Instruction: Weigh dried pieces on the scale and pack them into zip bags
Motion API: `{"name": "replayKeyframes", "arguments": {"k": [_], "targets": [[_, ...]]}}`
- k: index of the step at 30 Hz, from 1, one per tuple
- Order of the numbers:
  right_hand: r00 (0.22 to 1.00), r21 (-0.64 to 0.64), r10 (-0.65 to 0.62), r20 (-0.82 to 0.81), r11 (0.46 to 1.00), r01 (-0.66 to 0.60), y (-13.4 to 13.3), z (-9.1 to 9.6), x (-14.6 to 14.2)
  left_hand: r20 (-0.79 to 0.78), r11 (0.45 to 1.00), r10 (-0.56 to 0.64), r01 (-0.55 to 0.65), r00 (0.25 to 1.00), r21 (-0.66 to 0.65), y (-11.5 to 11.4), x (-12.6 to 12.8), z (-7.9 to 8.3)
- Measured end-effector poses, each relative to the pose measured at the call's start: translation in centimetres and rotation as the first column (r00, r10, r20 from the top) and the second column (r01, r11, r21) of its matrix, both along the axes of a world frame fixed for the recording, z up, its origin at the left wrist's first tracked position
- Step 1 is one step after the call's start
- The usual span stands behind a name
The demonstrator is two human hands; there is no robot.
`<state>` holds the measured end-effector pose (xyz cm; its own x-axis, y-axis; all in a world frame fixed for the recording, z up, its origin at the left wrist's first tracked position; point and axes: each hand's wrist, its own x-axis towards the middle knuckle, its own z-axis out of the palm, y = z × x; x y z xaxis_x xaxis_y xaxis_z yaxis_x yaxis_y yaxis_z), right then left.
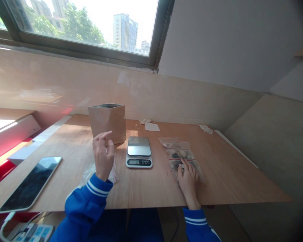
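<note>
My left hand [103, 156] is raised in front of a brown paper pouch [108, 122], its fingers apart and nothing in them. The pouch stands upright with its top gaping. Below that hand lie clear plastic bags [89, 169], partly hidden by my wrist. My right hand [188, 178] rests on overlapping zip bags [183, 154] with small dark and pale pieces inside; the fingers lie spread over the nearest bag. Between the hands sits a digital kitchen scale [139, 151] with a bare steel plate. Its display is lit, but the digits are too small to read.
A tablet [31, 183] with a charging cable lies at the table's left. Near the wall are a white paper piece [152, 127] and crumpled tissue [206, 129]. A power strip [32, 232] sits below the front left edge of the wooden table [229, 168].
</note>
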<state>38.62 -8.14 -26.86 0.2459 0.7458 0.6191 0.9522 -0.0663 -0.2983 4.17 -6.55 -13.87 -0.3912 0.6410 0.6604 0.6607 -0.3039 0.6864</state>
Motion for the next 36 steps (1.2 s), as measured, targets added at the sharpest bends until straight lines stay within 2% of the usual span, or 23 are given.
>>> {"name": "replayKeyframes", "arguments": {"k": [3, 5, 7, 9, 12, 15, 16, 18, 20, 22, 24, 25, 27, 29, 31, 34, 36], "targets": [[1.000, 0.031, -0.004, -0.015, 1.000, 0.004, 0.1, -0.2, -0.1, -0.148, 0.988, 0.153, -0.146, 0.977, 0.055, 3.0, -1.6, 4.7], [0.999, 0.051, 0.001, -0.034, 0.999, 0.001, 0.1, 0.0, -0.2, -0.236, 0.981, 0.191, -0.188, 0.953, 0.036, 5.6, -3.1, 6.7], [0.999, 0.067, 0.007, -0.051, 0.998, -0.004, 0.1, 0.1, -0.3, -0.327, 0.981, 0.178, -0.194, 0.928, -0.015, 8.1, -4.6, 7.4], [0.998, 0.076, 0.016, -0.058, 0.997, -0.012, 0.1, 0.1, -0.4, -0.383, 0.979, 0.133, -0.182, 0.914, -0.095, 10.0, -6.1, 7.3], [0.997, 0.093, 0.014, -0.074, 0.996, -0.007, -0.1, 0.6, -0.8, -0.398, 0.972, 0.112, -0.184, 0.911, -0.147, 10.6, -7.2, 6.4], [0.990, 0.170, 0.026, -0.136, 0.985, -0.003, -0.7, 2.5, -2.8, -0.366, 0.971, 0.164, -0.215, 0.916, -0.104, 8.3, -6.8, 5.8], [0.985, 0.208, 0.071, -0.158, 0.977, -0.037, -1.0, 3.5, -4.0, -0.346, 0.971, 0.174, -0.219, 0.922, -0.097, 7.0, -6.5, 5.6], [0.943, 0.276, 0.274, -0.187, 0.936, -0.218, -2.0, 6.0, -7.3, -0.246, 0.966, 0.207, -0.237, 0.947, -0.103, 4.0, -5.7, 5.4], [0.850, 0.300, 0.489, -0.196, 0.855, -0.423, -3.1, 8.7, -11.3, -0.173, 0.960, 0.203, -0.231, 0.964, -0.160, 1.2, -5.1, 5.2], [0.738, 0.277, 0.651, -0.179, 0.753, -0.597, -4.0, 10.8, -15.6, -0.185, 0.957, 0.151, -0.191, 0.971, -0.219, -1.1, -4.7, 4.8], [0.620, 0.202, 0.779, -0.089, 0.624, -0.755, -4.6, 12.1, -19.4, -0.226, 0.951, 0.093, -0.153, 0.970, -0.268, -2.6, -4.7, 4.3], [0.589, 0.171, 0.808, -0.028, 0.584, -0.793, -4.6, 12.4, -21.0, -0.240, 0.951, 0.071, -0.138, 0.968, -0.276, -3.1, -4.8, 4.0], [0.608, 0.120, 0.792, 0.045, 0.600, -0.791, -4.4, 12.5, -23.2, -0.248, 0.960, 0.040, -0.107, 0.968, -0.260, -3.6, -5.2, 3.5], [0.647, 0.082, 0.759, 0.075, 0.642, -0.762, -4.1, 12.4, -24.3, -0.235, 0.970, 0.001, -0.058, 0.972, -0.237, -4.0, -5.5, 2.9], [0.663, 0.024, 0.745, 0.074, 0.663, -0.748, -3.7, 12.4, -24.7, -0.210, 0.974, -0.039, -0.010, 0.977, -0.227, -4.3, -5.7, 2.2], [0.699, -0.144, 0.713, 0.053, 0.698, -0.702, -2.6, 12.9, -24.9, -0.205, 0.979, -0.066, 0.024, 0.977, -0.202, -4.9, -5.4, 1.0], [0.698, -0.218, 0.716, 0.035, 0.687, -0.694, -1.1, 13.2, -25.5, -0.225, 0.985, -0.072, 0.034, 0.972, -0.167, -5.3, -4.9, 0.2]]}}
